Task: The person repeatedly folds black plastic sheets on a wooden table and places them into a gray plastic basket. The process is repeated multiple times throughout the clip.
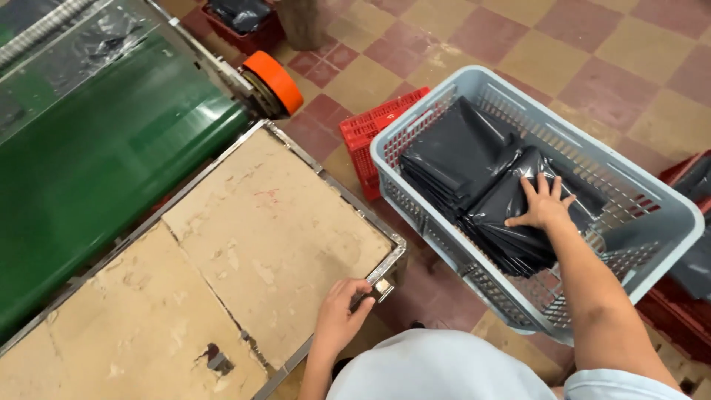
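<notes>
My right hand lies flat, fingers spread, on a stack of black plastic bags inside a grey plastic basket. A second stack of black bags sits beside it, toward the basket's far corner. My left hand grips the metal corner of a worn, cracked wooden table, fingers curled over the edge near a small metal bracket.
A green conveyor belt with an orange roller end runs along the table's far side. A red crate stands behind the basket; more red crates with dark bags sit at the right edge and top. The floor is checkered tile.
</notes>
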